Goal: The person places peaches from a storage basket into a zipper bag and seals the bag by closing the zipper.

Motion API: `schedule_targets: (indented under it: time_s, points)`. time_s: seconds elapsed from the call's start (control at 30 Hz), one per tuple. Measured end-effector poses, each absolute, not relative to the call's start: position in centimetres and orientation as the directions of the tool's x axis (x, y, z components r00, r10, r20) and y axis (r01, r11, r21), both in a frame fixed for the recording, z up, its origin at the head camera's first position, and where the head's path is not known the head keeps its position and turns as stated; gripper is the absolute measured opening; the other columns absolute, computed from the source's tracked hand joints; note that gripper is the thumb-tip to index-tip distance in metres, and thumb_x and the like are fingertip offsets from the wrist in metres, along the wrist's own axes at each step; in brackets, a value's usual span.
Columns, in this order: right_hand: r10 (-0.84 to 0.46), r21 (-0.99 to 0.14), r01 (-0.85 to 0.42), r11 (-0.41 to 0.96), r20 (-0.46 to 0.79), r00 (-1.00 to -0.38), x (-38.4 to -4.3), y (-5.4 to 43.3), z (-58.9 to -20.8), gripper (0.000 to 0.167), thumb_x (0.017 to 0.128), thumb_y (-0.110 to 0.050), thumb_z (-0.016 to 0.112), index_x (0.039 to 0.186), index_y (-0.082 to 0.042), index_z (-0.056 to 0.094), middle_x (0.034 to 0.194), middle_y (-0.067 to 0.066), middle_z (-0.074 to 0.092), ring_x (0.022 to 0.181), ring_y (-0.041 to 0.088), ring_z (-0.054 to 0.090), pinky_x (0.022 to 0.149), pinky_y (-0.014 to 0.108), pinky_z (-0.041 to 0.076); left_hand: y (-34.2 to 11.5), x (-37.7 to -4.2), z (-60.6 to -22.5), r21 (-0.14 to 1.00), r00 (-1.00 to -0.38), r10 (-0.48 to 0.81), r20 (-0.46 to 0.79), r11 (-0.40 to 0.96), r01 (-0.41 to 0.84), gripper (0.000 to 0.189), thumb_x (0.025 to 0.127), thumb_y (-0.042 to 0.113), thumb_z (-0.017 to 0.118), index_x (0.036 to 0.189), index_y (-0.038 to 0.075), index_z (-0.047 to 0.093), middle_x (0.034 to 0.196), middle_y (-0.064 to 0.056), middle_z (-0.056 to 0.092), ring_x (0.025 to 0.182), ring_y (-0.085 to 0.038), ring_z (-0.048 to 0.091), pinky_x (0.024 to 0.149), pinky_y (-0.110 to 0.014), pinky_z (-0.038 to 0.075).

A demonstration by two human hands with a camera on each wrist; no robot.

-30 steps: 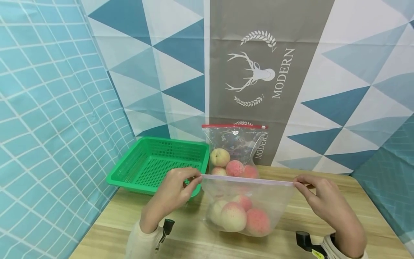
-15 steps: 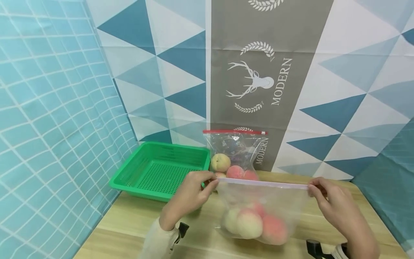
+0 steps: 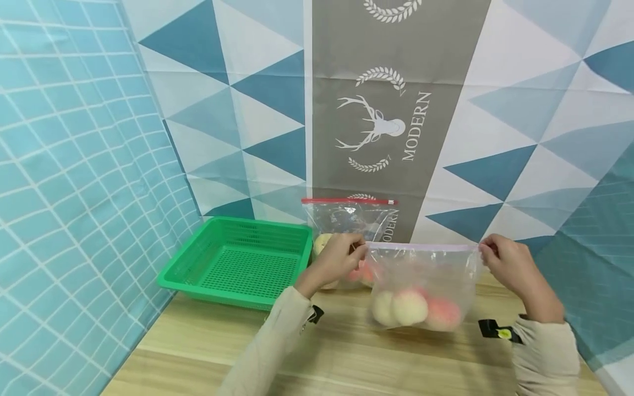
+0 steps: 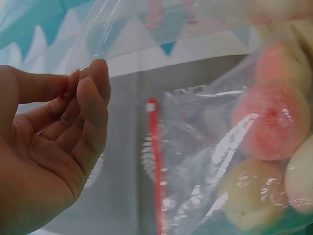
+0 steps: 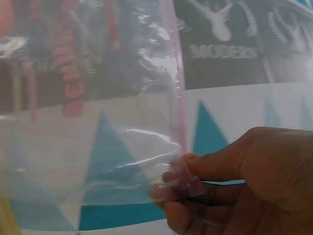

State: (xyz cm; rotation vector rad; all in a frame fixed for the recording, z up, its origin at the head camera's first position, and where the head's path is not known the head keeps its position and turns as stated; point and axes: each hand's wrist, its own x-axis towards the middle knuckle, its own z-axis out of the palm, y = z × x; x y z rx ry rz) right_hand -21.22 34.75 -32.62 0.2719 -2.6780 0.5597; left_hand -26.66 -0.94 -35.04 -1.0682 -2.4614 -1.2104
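A clear zip bag point(image 3: 446, 269) with a pink top strip holds several peaches point(image 3: 410, 307). My left hand point(image 3: 337, 259) pinches its top left corner between thumb and fingers. At the other end of the strip, my right hand point(image 3: 510, 264) pinches the corner; the right wrist view shows the thumb point(image 5: 215, 164) on the pink slider end. The strip is stretched straight and looks closed. Whether the bag's bottom touches the table is hard to tell. Behind my left hand stands a second zip bag point(image 3: 342, 217) with a red strip, also with peaches point(image 4: 274, 120), partly hidden.
A green perforated basket point(image 3: 213, 294) with nothing in it stands on the left of the wooden table point(image 3: 376, 363). Patterned cloth point(image 3: 277, 99) hangs at the back, close behind the red-strip bag. Blue tiled cloth point(image 3: 74, 192) borders the left side.
Both hands have carried the pink-strip bag right and farther back, beside the red-strip bag. It overlaps that bag less than before. Both hands keep their pinch; the basket stays put.
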Motion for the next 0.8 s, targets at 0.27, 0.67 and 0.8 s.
schedule_targets:
  time_s: [0.27, 0.67, 0.8]
  points:
    - [-0.014, -0.510, -0.258, 0.821, 0.432, -0.902, -27.8, 34.0, -34.5, 0.025, 0.104, -0.011, 0.050, 0.108, 0.010, 0.062, 0.085, 0.021, 0.064, 0.068, 0.027, 0.065, 0.053, 0.031, 0.055, -0.7, -31.9, -35.5, 0.634, -0.809, 0.395, 0.436, 0.503, 0.587, 0.029, 0.101, 0.012, 0.050, 0.072, 0.009, 0.055, 0.062, -0.002, 0.055, 0.053, -0.010, 0.056, 0.049, -0.024, 0.045]
    - [-0.025, -0.527, -0.327, 0.785, 0.501, -0.865, -27.8, 31.2, -39.1, 0.044, 0.104, -0.013, 0.049, 0.140, 0.012, 0.042, 0.135, 0.038, 0.047, 0.119, 0.054, 0.048, 0.094, 0.065, 0.042, -2.2, -35.3, -40.2, 0.599, -0.951, 0.096, 0.292, 0.757, 0.261, 0.035, 0.093, 0.013, 0.057, 0.060, 0.013, 0.047, 0.055, 0.001, 0.043, 0.049, -0.013, 0.040, 0.044, -0.027, 0.035]
    - [-0.126, -0.438, -0.427, 0.791, 0.567, -0.814, -25.0, 28.6, -40.2, 0.042, 0.101, -0.010, 0.055, 0.135, 0.014, 0.048, 0.133, 0.038, 0.049, 0.121, 0.055, 0.046, 0.099, 0.067, 0.036, -2.6, -34.8, -40.0, 0.585, -0.925, 0.096, 0.366, 0.750, 0.309, 0.026, 0.096, 0.016, 0.055, 0.071, 0.009, 0.057, 0.060, -0.001, 0.053, 0.051, -0.014, 0.048, 0.044, -0.028, 0.040]
